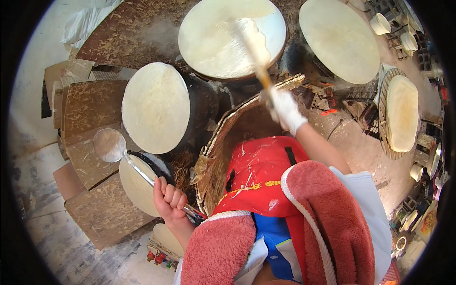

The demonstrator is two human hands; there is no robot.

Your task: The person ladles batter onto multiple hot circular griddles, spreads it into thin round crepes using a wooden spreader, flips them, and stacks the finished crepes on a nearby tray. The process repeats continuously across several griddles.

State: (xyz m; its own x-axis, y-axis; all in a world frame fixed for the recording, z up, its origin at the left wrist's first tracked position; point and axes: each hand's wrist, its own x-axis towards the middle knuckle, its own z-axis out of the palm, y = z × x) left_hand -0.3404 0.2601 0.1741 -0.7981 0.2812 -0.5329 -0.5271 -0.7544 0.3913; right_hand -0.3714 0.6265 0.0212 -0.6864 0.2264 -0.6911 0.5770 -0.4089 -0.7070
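My bare left hand (169,200) is closed around the long metal handle of a ladle (109,145), whose round bowl hangs out to the left, above the brown boards. In a white glove, my right hand (286,110) grips a long tool with a wooden handle (262,76); its far end is smeared by motion, so its kind is unclear. That end reaches over a round griddle (284,29) ahead of me. A broad pale sheet of batter (204,40) covers most of this griddle, with a thicker, wetter white patch (254,40) on its right part.
Pale round sheets lie on griddles at left (156,108), lower left (137,183) and far right (339,40). A round flatbread (402,114) rests on a woven tray (384,118). A curved, crusted cardboard shield (221,137) stands before my red apron (266,166). Stained boards (107,209) stand left.
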